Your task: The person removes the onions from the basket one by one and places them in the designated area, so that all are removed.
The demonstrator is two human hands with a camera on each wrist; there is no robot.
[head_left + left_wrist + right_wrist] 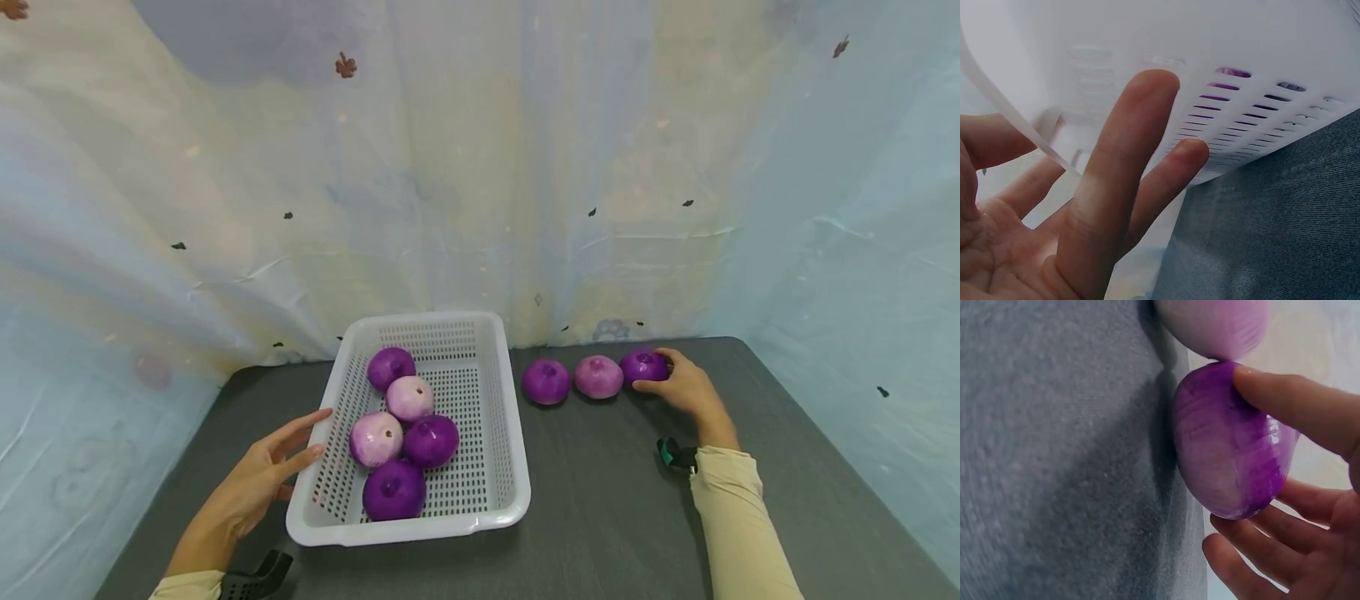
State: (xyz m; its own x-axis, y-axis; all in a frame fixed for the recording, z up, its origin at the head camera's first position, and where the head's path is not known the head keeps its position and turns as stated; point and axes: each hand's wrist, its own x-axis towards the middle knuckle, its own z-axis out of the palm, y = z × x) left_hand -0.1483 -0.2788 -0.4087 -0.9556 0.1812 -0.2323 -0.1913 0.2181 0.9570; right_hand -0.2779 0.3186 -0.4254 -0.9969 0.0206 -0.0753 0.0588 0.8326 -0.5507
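A white plastic basket point(504, 442) holds several red onions, some deep purple and some pale, such as the dark onion point(393, 490) at its near end. My left hand point(258, 475) is at the basket's left side, its fingers extended along the rim and outer wall. At the right end of a short row, my right hand point(686, 387) grips a dark purple onion point(1229, 444), thumb on one side and fingers round the other. That onion sits beside a lighter pink onion point(598, 377), and another purple onion point(546, 382) is nearest the basket.
Everything stands on a dark grey table point(600, 517). Behind it and along both sides hangs a pale patterned curtain point(465, 167). The row of onions lies near the table's back edge, right of the basket.
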